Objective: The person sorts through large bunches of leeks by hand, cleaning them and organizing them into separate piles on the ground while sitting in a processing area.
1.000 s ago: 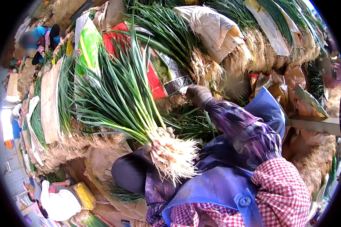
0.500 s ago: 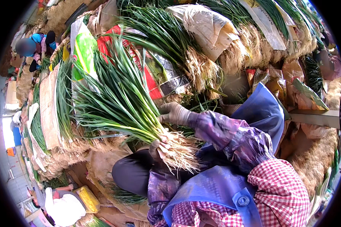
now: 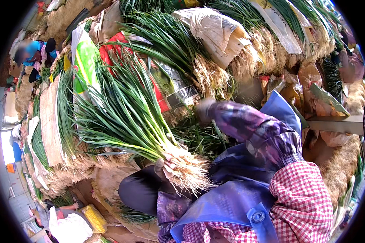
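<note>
A thick bunch of green garlic (image 3: 150, 125) lies slantwise across my lap. Its long leaves spread to the upper left, and its pale roots (image 3: 190, 172) fan out at the lower right. My left hand (image 3: 161, 169), gloved, is closed round the pale stem bases from the near side, with part of its fingers hidden behind the stalks. Off the bunch, to its upper right, my right hand (image 3: 205, 110) is in the air, its fingers smeared by motion. Below that hand, loose green leaves (image 3: 202, 135) lie beyond my knees.
Stacked bunches with roots facing me (image 3: 211, 73) line the far side, partly under a tan sack (image 3: 215, 32). More bunches stand at left beside a brown board (image 3: 52, 121). A metal bar (image 3: 336, 124) juts in at right. Other people (image 3: 71, 227) are at the left.
My right hand has left the stalks and moved up and to the right. The left hand keeps hold of the bunch, which has shifted slightly.
</note>
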The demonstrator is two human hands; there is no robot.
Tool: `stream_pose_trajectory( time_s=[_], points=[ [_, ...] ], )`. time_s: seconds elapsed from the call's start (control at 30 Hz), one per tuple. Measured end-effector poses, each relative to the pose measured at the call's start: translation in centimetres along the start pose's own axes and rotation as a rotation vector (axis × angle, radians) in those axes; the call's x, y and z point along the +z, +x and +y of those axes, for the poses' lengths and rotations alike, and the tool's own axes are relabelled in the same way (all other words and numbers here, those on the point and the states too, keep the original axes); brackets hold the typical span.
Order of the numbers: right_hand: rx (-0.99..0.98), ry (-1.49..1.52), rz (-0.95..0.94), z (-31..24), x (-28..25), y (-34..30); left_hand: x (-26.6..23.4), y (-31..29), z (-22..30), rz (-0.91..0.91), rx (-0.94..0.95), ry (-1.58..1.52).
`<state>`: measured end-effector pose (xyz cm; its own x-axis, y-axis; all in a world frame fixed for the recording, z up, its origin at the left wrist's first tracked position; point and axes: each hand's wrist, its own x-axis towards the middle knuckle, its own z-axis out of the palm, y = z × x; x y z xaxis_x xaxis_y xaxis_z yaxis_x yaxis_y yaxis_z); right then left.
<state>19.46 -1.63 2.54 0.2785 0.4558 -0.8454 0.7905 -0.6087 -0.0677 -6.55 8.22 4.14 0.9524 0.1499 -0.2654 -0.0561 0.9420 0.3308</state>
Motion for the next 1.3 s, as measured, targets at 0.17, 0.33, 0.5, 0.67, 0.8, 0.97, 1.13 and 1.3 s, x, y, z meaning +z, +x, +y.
stream_pose_trajectory(
  time_s=[0.17, 0.33, 0.5, 0.67, 0.8, 0.97, 1.13, 1.3],
  points=[
    [0.208, 0.390, 0.797, 2.7, -7.6, 7.6, -0.3, -1.0, 0.3, 0.056, 0.026, 0.032],
    [-0.246, 0.657, 0.538, 2.4, -7.0, 2.6, -0.5, -0.4, 0.0, 0.022, 0.008, 0.000],
    [-0.715, 0.818, 0.393, -4.7, -0.8, -3.4, -0.2, -1.0, 0.4, 0.023, 0.013, -0.004],
    [-0.238, 0.750, 0.791, -3.1, -0.2, -3.4, 0.5, -1.4, 0.5, 0.017, 0.015, -0.012],
    [-0.212, 0.014, 0.074, -1.1, 4.7, 0.8, 0.7, -1.2, 0.2, -0.011, 0.020, -0.017],
    [-0.718, 1.637, -0.087, -4.0, 1.5, -3.8, 0.7, -2.3, 0.6, 0.001, 0.050, -0.016],
    [-0.450, 0.909, 0.475, -8.1, 0.7, -4.8, 0.7, -3.1, 0.6, 0.005, 0.043, -0.020],
    [-0.523, 1.108, 0.483, -6.9, 1.3, -5.2, 1.7, -3.5, 1.0, -0.023, 0.052, -0.028]
  ],
)
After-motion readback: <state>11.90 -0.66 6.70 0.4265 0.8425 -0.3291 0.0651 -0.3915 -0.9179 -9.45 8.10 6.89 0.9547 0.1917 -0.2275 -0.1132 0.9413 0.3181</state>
